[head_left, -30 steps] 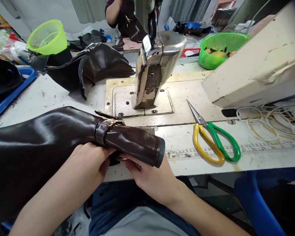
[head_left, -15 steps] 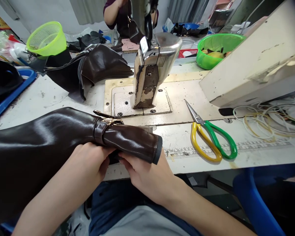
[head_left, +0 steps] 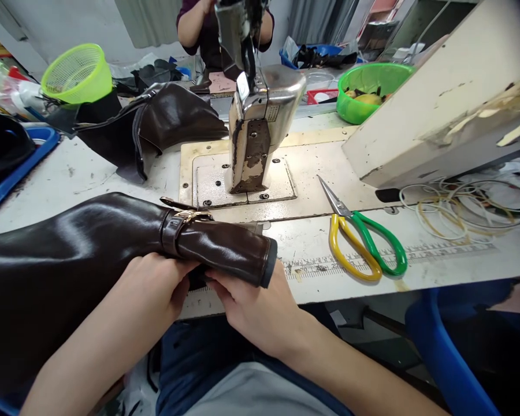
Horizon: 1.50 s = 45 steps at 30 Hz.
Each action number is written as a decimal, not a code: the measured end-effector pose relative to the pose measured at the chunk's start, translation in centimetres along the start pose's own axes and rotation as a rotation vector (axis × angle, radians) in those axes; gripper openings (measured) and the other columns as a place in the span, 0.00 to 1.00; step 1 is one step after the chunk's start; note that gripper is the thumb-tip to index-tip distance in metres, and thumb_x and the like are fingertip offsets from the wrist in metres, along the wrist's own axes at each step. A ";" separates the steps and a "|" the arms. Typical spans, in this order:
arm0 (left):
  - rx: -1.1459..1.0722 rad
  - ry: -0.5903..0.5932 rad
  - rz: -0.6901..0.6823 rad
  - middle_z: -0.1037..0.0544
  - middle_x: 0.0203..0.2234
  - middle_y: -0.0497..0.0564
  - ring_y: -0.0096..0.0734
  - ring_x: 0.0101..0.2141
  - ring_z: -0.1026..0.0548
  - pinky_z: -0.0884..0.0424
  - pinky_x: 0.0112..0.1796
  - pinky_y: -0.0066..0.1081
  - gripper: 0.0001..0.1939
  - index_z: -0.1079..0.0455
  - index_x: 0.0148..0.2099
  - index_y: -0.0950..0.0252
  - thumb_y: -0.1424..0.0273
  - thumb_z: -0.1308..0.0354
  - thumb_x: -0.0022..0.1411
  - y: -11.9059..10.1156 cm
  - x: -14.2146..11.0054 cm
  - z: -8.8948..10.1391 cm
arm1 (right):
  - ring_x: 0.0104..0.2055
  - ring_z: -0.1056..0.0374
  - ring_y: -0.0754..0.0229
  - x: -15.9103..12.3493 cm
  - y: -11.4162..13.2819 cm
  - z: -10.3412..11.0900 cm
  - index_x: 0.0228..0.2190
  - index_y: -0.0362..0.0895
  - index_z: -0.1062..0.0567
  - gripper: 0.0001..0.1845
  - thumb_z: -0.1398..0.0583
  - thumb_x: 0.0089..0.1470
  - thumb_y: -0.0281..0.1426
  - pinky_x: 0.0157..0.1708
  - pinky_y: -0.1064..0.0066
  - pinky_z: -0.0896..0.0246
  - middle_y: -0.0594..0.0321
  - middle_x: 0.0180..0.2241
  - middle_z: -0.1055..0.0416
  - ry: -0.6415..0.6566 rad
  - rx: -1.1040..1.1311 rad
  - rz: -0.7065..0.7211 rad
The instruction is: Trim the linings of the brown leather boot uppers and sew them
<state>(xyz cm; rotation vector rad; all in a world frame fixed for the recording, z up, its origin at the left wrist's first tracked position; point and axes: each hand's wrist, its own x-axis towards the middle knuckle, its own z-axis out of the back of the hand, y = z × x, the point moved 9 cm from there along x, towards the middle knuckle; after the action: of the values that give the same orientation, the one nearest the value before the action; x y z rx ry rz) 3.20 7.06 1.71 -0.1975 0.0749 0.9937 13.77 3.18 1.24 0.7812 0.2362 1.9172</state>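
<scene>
A shiny dark brown boot (head_left: 108, 222) lies on its side along the table's front edge, its heel pointing right and its shaft running off the left. Around its ankle goes a strap with a gold buckle (head_left: 190, 216). My left hand (head_left: 158, 283) is closed on the boot's underside beneath the strap. Closed below the heel, my right hand (head_left: 251, 306) grips the boot too; the heel covers some of its fingers. Just beyond stands the post of a sewing machine (head_left: 253, 138). Scissors (head_left: 351, 231) with one yellow and one green handle lie to the right.
Another brown leather piece (head_left: 173, 118) rests behind the boot. A lime basket (head_left: 78, 75) and a green bowl (head_left: 372, 86) stand farther back. Loose cords (head_left: 463, 214) lie at right by the machine arm (head_left: 416, 98). A ruler strip (head_left: 325, 267) follows the front edge. Opposite sits another person (head_left: 208, 40).
The view has shifted slightly, so the scissors and machine appear a little farther left. Both hands keep the same hold on the boot.
</scene>
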 end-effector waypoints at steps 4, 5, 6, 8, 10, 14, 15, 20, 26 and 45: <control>-0.005 0.008 -0.008 0.19 0.33 0.55 0.46 0.34 0.21 0.30 0.30 0.36 0.21 0.24 0.43 0.61 0.80 0.56 0.59 -0.1 -0.1 0.1 | 0.44 0.25 0.51 0.0 -0.7 0.0 0.41 0.52 0.19 0.11 0.38 0.59 0.27 0.42 0.61 0.33 0.65 0.42 0.19 0.000 0.057 -0.060; -0.010 0.014 -0.006 0.19 0.35 0.56 0.46 0.35 0.20 0.29 0.30 0.36 0.21 0.24 0.44 0.61 0.80 0.56 0.59 -0.1 -0.1 0.1 | 0.43 0.24 0.52 -0.1 -1.2 0.3 0.42 0.52 0.19 0.11 0.38 0.59 0.28 0.42 0.62 0.33 0.66 0.41 0.19 -0.005 0.092 -0.092; -0.015 0.018 0.001 0.18 0.37 0.55 0.47 0.36 0.20 0.29 0.31 0.37 0.21 0.24 0.45 0.61 0.79 0.56 0.60 -0.1 -0.2 0.2 | 0.42 0.24 0.52 -0.2 -1.8 0.7 0.42 0.52 0.19 0.11 0.38 0.60 0.28 0.41 0.64 0.32 0.65 0.40 0.19 -0.018 0.133 -0.128; -0.029 0.040 0.025 0.18 0.36 0.55 0.47 0.34 0.20 0.29 0.31 0.37 0.19 0.25 0.46 0.60 0.77 0.56 0.62 -0.1 -0.3 0.0 | 0.40 0.24 0.55 -0.6 -2.8 1.9 0.41 0.50 0.19 0.10 0.38 0.60 0.27 0.38 0.67 0.32 0.63 0.39 0.20 -0.063 0.219 -0.187; -0.043 0.064 0.050 0.19 0.34 0.54 0.45 0.33 0.21 0.29 0.31 0.37 0.16 0.26 0.47 0.61 0.73 0.54 0.66 -0.1 -0.4 -0.2 | 0.38 0.25 0.58 -1.0 -3.4 3.3 0.40 0.49 0.19 0.11 0.40 0.60 0.24 0.36 0.70 0.32 0.62 0.40 0.22 -0.104 0.297 -0.211; -0.033 0.038 0.043 0.19 0.37 0.55 0.44 0.35 0.20 0.29 0.32 0.36 0.15 0.28 0.52 0.63 0.68 0.53 0.70 -0.2 -0.5 -0.2 | 0.42 0.26 0.58 -1.4 -3.5 4.6 0.42 0.51 0.19 0.14 0.39 0.60 0.22 0.40 0.71 0.31 0.63 0.41 0.24 -0.119 0.513 -0.272; -0.017 0.025 0.039 0.19 0.39 0.56 0.45 0.35 0.20 0.29 0.31 0.36 0.15 0.29 0.53 0.63 0.67 0.53 0.70 -0.1 -0.5 -0.2 | 0.44 0.27 0.57 -1.5 -3.6 4.7 0.42 0.50 0.19 0.12 0.38 0.60 0.23 0.42 0.71 0.31 0.64 0.41 0.24 -0.122 0.579 -0.309; 0.159 -0.078 -0.045 0.19 0.44 0.60 0.49 0.40 0.19 0.24 0.33 0.38 0.18 0.27 0.55 0.68 0.74 0.53 0.69 -1.5 -1.4 -0.4 | 0.46 0.26 0.55 -0.4 -3.9 4.7 0.39 0.47 0.19 0.06 0.35 0.59 0.28 0.45 0.70 0.30 0.65 0.38 0.21 -0.123 0.765 -0.426; 0.462 -0.310 -0.086 0.19 0.45 0.62 0.48 0.41 0.22 0.22 0.31 0.35 0.23 0.23 0.50 0.77 0.88 0.50 0.56 -5.2 -2.8 -0.1 | 0.42 0.24 0.58 2.2 -2.9 6.9 0.36 0.45 0.18 0.06 0.34 0.56 0.24 0.42 0.71 0.28 0.68 0.37 0.20 -0.149 0.733 -0.327; 0.107 -0.107 0.098 0.17 0.39 0.52 0.46 0.36 0.20 0.31 0.29 0.34 0.16 0.23 0.50 0.58 0.73 0.50 0.67 -0.6 -1.0 0.3 | 0.39 0.24 0.58 -2.6 -1.4 3.2 0.47 0.45 0.21 0.11 0.39 0.64 0.28 0.34 0.71 0.36 0.61 0.47 0.23 -0.092 0.039 -0.020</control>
<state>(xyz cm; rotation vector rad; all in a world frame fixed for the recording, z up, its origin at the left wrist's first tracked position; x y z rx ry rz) 3.10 5.98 2.20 -0.0434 0.0402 1.0931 17.52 1.07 1.96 0.8878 0.2250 1.8581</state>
